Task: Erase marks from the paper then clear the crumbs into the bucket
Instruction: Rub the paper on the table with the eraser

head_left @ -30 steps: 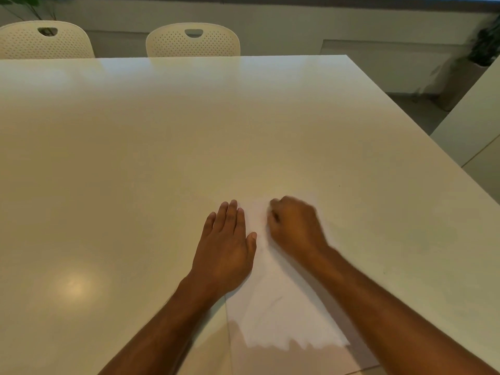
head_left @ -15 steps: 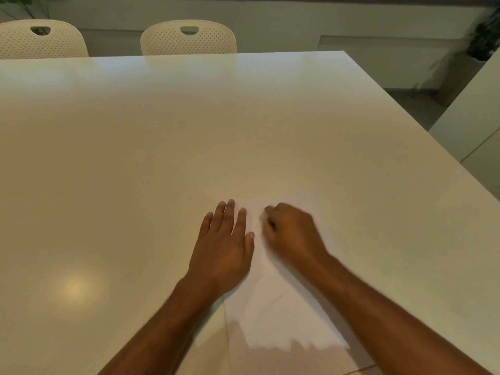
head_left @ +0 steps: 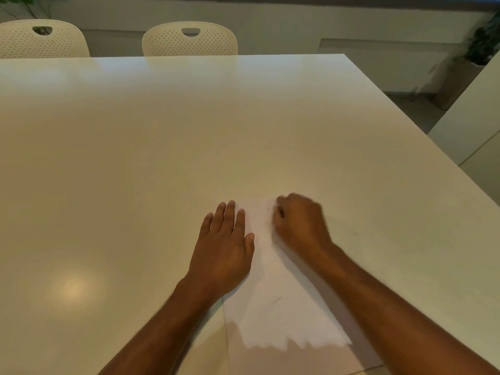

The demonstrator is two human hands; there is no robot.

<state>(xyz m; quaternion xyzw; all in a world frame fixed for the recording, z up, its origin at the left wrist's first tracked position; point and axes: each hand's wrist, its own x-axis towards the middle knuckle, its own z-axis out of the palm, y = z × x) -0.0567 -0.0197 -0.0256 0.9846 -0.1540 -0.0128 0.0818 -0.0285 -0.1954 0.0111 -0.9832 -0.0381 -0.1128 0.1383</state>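
A white sheet of paper [head_left: 273,307] lies on the cream table [head_left: 162,131] in front of me, with a faint pencil stroke [head_left: 276,300] on its lower half. My left hand [head_left: 221,250] lies flat, fingers straight, pressing the paper's left edge. My right hand [head_left: 300,223] is curled into a fist on the paper's far end and is motion-blurred. Only a small dark bit of the eraser [head_left: 281,212] shows between thumb and fingers. No bucket is in view.
Two cream perforated chairs [head_left: 189,39] [head_left: 40,39] stand at the table's far edge. A second pale table [head_left: 476,112] is off to the right, past a floor gap. A potted plant [head_left: 484,41] stands in the far right corner.
My right fist has rubbed over the paper's far end, sliding slightly nearer and left, then back away to the right. My left hand has stayed flat in place.
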